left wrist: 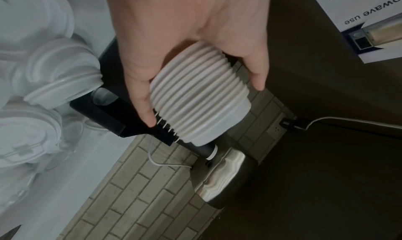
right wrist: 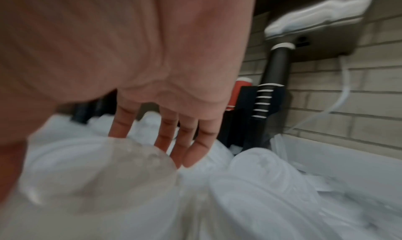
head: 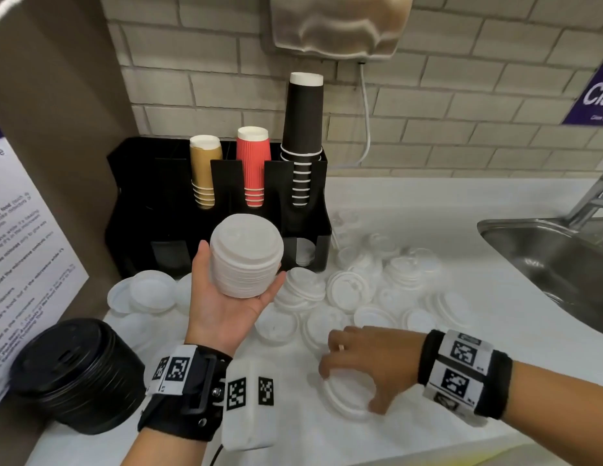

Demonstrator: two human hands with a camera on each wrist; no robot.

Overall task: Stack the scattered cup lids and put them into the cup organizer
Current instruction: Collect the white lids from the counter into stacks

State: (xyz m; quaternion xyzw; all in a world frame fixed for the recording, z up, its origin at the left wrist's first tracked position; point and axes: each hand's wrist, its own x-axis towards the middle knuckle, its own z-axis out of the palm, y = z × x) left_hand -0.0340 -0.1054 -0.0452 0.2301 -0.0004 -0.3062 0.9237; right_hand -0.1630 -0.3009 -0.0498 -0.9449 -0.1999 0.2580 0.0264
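A single white lid (head: 345, 395) on the surface (head: 428, 415) is covered by the right hand (head: 367, 361), fingers spread at its rim. A stack of white lids (head: 246, 257) is gripped in the upturned left hand (head: 226, 304). Loose lids (head: 347, 290) are scattered before the black cup organizer (head: 159, 196).

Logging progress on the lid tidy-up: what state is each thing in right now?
Stack of white lids: nested, held up in left hand.
Loose white lids: scattered on counter.
Right hand: over one loose lid.
Black lids: stacked on counter.
Cup organizer: holds upside-down cups.
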